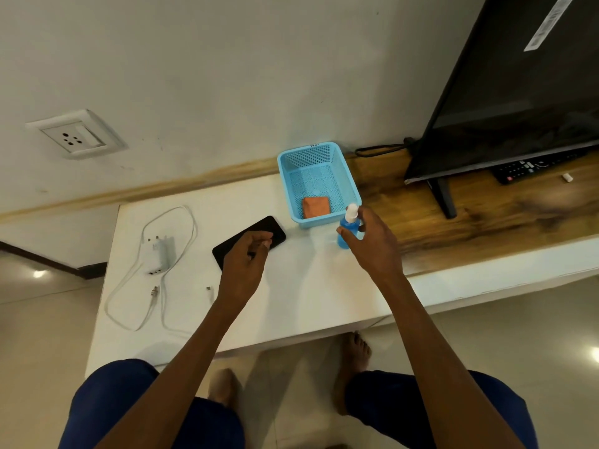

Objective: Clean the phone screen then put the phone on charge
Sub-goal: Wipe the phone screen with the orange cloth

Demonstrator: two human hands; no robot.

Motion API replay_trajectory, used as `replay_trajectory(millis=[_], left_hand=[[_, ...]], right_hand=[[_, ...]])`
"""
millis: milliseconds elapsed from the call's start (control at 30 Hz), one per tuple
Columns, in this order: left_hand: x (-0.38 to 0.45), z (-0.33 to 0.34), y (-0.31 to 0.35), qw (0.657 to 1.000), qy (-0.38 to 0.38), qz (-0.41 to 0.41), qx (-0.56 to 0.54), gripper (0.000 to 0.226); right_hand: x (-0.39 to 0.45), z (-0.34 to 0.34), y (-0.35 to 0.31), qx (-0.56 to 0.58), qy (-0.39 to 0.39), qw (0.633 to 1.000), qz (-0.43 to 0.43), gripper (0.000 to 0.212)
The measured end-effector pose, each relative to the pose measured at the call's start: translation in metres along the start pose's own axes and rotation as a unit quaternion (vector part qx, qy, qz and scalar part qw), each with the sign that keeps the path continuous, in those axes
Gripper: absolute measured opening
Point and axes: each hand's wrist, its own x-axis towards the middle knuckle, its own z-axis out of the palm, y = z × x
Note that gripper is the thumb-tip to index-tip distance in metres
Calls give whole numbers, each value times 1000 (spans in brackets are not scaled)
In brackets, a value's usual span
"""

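A black phone [261, 231] lies flat on the white table [308, 293]. My left hand [243, 265] covers its near end, thumb on the screen and fingers curled at its edge. My right hand [372, 246] grips a blue spray bottle [349, 229] with a white nozzle, upright beside the blue basket [285, 179]. An orange cloth [316, 207] lies folded in the basket's near corner. A white charger [158, 254] lies left of the phone with its white cable [186, 231] looped around it; the cable's free plug [209, 288] lies near my left wrist.
A wall socket [76, 136] is on the wall at the upper left. A black TV [518, 92] stands on the wooden shelf [453, 228] at the right, with a remote [525, 168] under it. My knees and feet are below the table's front edge.
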Motion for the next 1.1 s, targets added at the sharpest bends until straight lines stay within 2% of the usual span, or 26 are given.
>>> replay_trajectory(millis=[133,200,300,333,400,500,633,733,833,967,1100], left_hand=[[2,-16,-3,1000,8,19,22,20],[2,-25,-8,999,10,39,27,19],[4,-40,-21,997,18,64,35,18],[3,-45,-28,997,25,68,34,18],[1,-56,-45,996,46,69,27,19],[3,-67,-66,997,54,53,17,20],[14,-75,-77,996,49,59,38,27],[18,-79,-82,995,38,80,52,29],[20,-79,-84,994,22,87,55,30],[22,-80,-86,995,17,74,59,32],[26,-85,-89,996,32,56,68,33]], right_hand=[[-6,-4,-11,12,20,999,-35,62],[-14,-10,-22,-6,84,992,-90,62],[-30,-14,-44,-65,214,947,-232,51],[-37,-11,-53,-69,230,930,-278,45],[-50,0,-70,-70,205,920,-326,35],[-48,16,-93,-83,93,960,-249,27],[1,29,-113,-134,-15,986,-100,36],[50,39,-121,-245,-87,965,-27,40],[79,47,-119,-358,-123,925,-33,38],[94,57,-110,-440,-114,888,-66,32],[96,67,-101,-477,-99,870,-75,34]])
